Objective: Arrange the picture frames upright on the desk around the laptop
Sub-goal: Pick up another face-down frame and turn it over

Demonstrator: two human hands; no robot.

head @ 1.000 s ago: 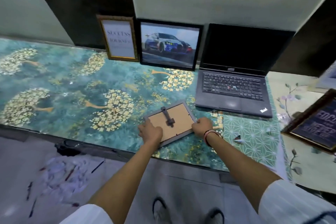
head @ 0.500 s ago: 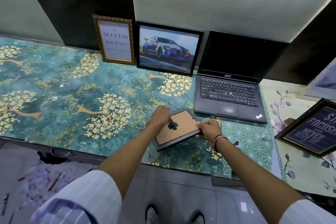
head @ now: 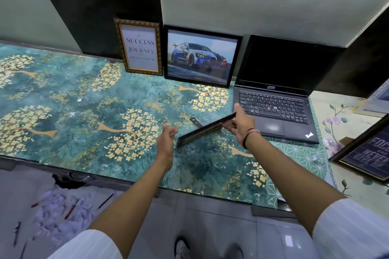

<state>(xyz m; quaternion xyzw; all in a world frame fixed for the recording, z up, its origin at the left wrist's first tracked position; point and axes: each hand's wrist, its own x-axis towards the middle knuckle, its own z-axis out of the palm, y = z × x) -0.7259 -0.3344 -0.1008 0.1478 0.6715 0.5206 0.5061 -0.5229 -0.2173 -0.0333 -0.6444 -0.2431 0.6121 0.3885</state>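
Observation:
A small dark picture frame (head: 202, 130) hangs above the desk, turned edge-on toward me, its stand tab sticking out behind. My right hand (head: 242, 124) grips its right end. Just left of the frame's lower end, my left hand (head: 166, 139) is open and apart from it. The black laptop (head: 275, 103) stands open at the back right. Against the wall to its left, the car picture frame (head: 202, 57) and the gold "Success" quote frame (head: 140, 47) stand upright.
The desk (head: 63, 111) has a teal floral surface and a front edge near my forearms. A dark quote frame (head: 366, 153) lies at the right, with another frame (head: 379, 99) partly in view behind it. Pens and crumpled paper litter the floor (head: 52, 206).
The small frame lay back-up on the desk under both hands; my right hand has lifted and turned it edge-on, and my left hand has let go of it.

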